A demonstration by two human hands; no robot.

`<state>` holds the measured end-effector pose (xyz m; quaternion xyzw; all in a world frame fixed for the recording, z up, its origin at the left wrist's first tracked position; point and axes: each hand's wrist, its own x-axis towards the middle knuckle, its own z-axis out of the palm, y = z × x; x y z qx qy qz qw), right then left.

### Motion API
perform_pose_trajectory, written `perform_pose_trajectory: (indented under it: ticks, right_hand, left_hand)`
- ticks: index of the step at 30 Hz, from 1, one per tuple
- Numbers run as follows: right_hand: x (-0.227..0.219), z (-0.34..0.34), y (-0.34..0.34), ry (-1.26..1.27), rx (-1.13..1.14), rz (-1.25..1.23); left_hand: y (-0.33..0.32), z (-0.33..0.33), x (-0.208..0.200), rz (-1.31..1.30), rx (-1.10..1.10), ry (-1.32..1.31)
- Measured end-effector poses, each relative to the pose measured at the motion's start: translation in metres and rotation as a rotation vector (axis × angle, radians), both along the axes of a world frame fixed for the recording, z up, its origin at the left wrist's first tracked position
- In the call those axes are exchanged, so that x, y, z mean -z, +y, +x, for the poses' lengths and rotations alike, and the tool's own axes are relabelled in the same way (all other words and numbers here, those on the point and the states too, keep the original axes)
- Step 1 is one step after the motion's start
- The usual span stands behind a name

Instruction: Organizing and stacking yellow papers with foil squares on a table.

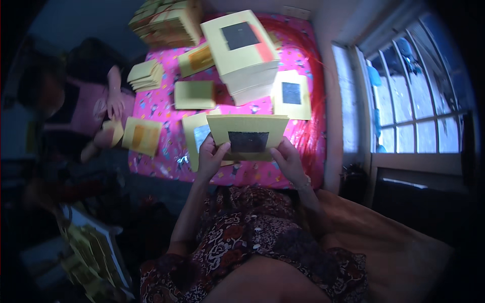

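Observation:
Pale yellow paper sheets (247, 122) with a dark grey square in the middle are held up in front of me, over the near edge of the pink table. My left hand (209, 159) grips their left side, thumb on the front face. On the right side, my right hand (289, 160) pinches the lower corner. How many sheets are held together I cannot tell. Just behind my left hand lies another yellow sheet (190, 126) with a shiny silver patch, partly hidden. Right of the held sheets rests a yellow sheet (304, 108) with a dark square.
A tall stack of yellow paper (251, 81) rises behind my hands. Tied bundles (169, 28) stand at the far left, with smaller piles (194, 94) nearer. Red plastic strands (317, 91) run along the right side. Another person (93, 103) handles paper at the left; a barred window is right.

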<state>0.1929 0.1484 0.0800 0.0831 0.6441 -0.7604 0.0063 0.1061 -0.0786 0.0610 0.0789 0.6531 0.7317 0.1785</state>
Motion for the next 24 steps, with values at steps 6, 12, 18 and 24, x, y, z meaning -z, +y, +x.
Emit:
perform_pose_trajectory:
  ticks: [6, 12, 18, 24]
  right_hand:
    - [0.03, -0.051, -0.066, 0.187, -0.175, 0.103]
    - [0.06, -0.069, -0.089, 0.158, -0.219, 0.036]
    - [0.105, -0.073, -0.094, 0.013, -0.187, 0.039]
    - [0.101, -0.079, -0.092, -0.031, -0.186, 0.059]
  left_hand:
    - [-0.058, 0.008, 0.007, 0.022, -0.278, 0.223]
    - [-0.077, 0.006, 0.054, 0.015, -0.39, 0.285]
    - [-0.081, 0.01, 0.106, -0.059, -0.441, 0.146]
    - [-0.08, -0.007, 0.09, -0.128, -0.406, 0.131]
